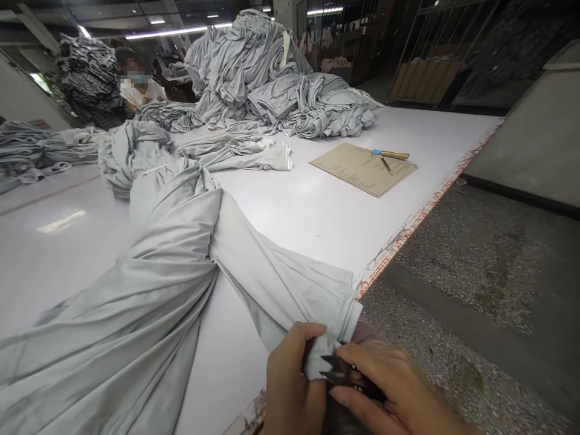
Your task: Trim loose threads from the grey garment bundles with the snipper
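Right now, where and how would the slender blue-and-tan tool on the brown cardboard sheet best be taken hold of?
Probably by its tan handle, from above and the right: the handle points right, away from the blue end, and a thin brown pen-like stick lies close on its near side.

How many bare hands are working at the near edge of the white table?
2: the left hand, gripping pale grey cloth, and the right hand, just to its right, holding dark metal snips. Both are partly hidden; no further hand shows there.
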`<state>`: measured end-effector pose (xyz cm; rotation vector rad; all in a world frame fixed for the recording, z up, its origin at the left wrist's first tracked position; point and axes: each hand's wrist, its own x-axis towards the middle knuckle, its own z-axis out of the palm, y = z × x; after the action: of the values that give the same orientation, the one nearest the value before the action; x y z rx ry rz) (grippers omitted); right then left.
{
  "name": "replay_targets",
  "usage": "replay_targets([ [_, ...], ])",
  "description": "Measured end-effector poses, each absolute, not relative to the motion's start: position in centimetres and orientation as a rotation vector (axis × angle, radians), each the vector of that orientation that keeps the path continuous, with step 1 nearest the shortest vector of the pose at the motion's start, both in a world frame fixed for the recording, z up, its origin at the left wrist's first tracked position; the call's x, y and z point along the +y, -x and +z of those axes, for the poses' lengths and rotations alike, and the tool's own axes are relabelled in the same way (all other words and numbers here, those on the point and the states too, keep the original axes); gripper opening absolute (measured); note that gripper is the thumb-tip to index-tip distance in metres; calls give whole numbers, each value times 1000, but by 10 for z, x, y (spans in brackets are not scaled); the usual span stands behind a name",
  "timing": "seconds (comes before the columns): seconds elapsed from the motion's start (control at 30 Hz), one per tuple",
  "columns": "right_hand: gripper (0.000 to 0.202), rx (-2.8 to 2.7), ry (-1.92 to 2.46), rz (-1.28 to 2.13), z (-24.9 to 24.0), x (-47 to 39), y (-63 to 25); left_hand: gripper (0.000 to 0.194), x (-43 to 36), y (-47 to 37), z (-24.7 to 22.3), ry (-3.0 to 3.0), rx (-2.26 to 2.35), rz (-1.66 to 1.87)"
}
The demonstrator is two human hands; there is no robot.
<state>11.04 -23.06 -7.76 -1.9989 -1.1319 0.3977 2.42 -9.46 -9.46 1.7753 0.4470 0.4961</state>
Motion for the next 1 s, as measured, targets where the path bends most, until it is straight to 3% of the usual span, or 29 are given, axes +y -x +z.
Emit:
replay_targets([
  [0.53, 24, -1137, 1987, 403, -81, -229, -114, 29, -95, -25, -93, -1806, 459, 547],
  [0.63, 12, -1153, 1984, 456, -85, -227, -115, 30, -95, -25, -93, -1770, 475, 475],
  [0.73, 2, -1147, 1989, 495, -89, -224, -119, 25, -91, -25, -91, -1779, 518, 497],
  [0.9, 10, -865, 1940, 477, -91, -219, -136, 12, -71, -26, -78, -1907, 357, 375],
  [1.0, 18, -761, 1942, 495, -91, -220, -144, 35, -63, -27, -75, -1648, 468, 128],
])
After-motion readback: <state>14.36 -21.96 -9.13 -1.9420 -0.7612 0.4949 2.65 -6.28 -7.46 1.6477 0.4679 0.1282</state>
